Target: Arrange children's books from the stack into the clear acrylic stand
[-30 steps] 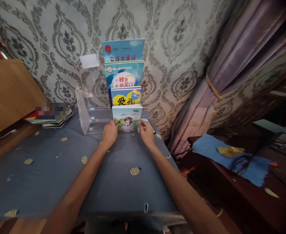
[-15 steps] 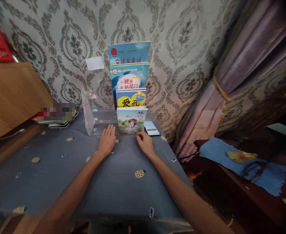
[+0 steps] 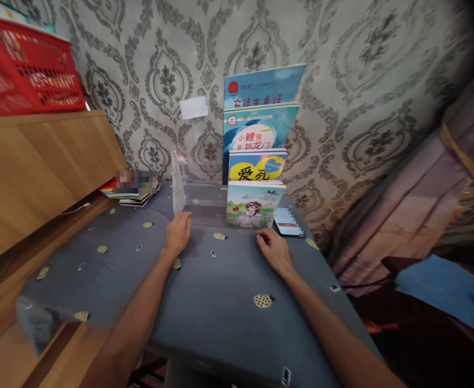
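A clear acrylic tiered book stand (image 3: 179, 186) stands against the wall on a cloth-covered table. In its right column, picture books rise in steps: a green one with a girl on its cover (image 3: 253, 209) in front, then a blue-and-yellow one (image 3: 256, 166), a teal one (image 3: 261, 126) and a blue one (image 3: 265, 83) highest. My left hand (image 3: 179, 234) is at the stand's front left corner, fingers loosely bent, holding nothing I can see; whether it touches the panel is unclear. Close before the front book, my right hand (image 3: 275, 250) rests on the cloth, fingers curled in with nothing in them.
Right of the books lies a phone (image 3: 288, 222). A stack of books (image 3: 134, 188) sits at the table's back left, beside a wooden cabinet (image 3: 46, 167) bearing a red basket (image 3: 38, 70). A curtain (image 3: 406, 178) and a blue cloth (image 3: 442, 291) are at the right.
The view has swung left, so more of the red basket shows. My left hand has gone from lying flat before the stand to its left front corner. My right hand stays near the front book.
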Motion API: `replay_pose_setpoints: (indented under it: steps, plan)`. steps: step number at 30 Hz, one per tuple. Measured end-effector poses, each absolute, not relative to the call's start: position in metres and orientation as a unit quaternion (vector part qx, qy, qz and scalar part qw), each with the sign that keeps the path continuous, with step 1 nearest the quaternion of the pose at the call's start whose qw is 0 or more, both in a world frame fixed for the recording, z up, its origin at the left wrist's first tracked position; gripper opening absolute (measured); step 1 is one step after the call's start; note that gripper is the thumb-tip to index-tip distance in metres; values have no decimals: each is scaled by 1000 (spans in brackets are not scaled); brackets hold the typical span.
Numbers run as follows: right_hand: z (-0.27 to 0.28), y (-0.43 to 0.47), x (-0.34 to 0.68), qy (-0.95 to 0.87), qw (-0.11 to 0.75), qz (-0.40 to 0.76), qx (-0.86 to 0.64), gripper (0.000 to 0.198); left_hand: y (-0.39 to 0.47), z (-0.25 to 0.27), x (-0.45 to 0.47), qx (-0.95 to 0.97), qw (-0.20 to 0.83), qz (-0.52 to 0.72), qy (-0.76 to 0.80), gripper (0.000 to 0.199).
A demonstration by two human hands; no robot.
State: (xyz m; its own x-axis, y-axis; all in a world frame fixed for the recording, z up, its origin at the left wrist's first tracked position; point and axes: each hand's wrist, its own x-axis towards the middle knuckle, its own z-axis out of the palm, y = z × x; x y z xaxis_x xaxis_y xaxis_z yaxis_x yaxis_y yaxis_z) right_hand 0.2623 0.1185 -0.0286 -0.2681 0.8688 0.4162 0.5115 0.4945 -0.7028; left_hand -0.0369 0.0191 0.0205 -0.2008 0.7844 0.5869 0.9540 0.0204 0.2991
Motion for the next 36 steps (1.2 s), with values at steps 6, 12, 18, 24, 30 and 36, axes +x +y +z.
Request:
replay_pose_setpoints:
  steps: [6,12,18,24,30,36]
  plan:
    - [-26,114,259,-770,388,210,-461,19,17,17,-88,-486,126,-375,-779,30]
    - [-25,114,258,-770,379,200,-472,18,25,4,-122,-404,96,-373,-830,26]
    - [-25,114,258,-769,380,199,-474,18,26,13,-128,-405,114,-347,-838,36]
    - [-25,114,258,-765,382,199,-479,18,24,34,-149,-385,166,-230,-878,53]
    - [-25,116,258,-764,378,202,-483,18,25,72,-169,-352,215,-205,-888,68]
    - [-23,115,259,-764,374,205,-484,18,31,96,-179,-418,190,-120,-880,60]
